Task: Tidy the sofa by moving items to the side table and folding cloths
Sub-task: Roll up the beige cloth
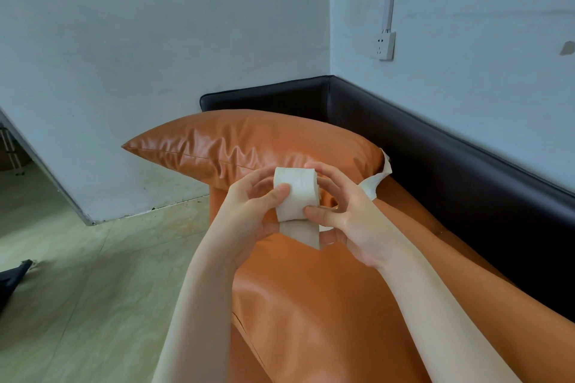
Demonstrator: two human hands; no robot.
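Both hands are holding a roll of tissue paper (297,193) above the orange seat of the sofa (311,305), just in front of the cushion at the sofa's far end. The roll is a soft, off-white cylinder with a faintly embossed, matte surface. The left hand (252,211) is gripping it from the left, thumb pressing on its front face and fingers curling behind. The right hand (348,218) is gripping it from the right, fingers wrapping over the top and thumb pinching the lower edge. A loose flat strip of paper (303,235) is hanging down from the roll between the hands, and a crumpled tail of tissue (378,179) is trailing off to the right beside the cushion's corner.

The orange cushion (249,146) is plump and pillow-shaped, in glossy, wrinkled leather-like material with a seam along its edge. The seat is showing the same smooth orange sheen, while the back and arm are dark, padded and slightly shiny.

No brand or lettering is readable anywhere.
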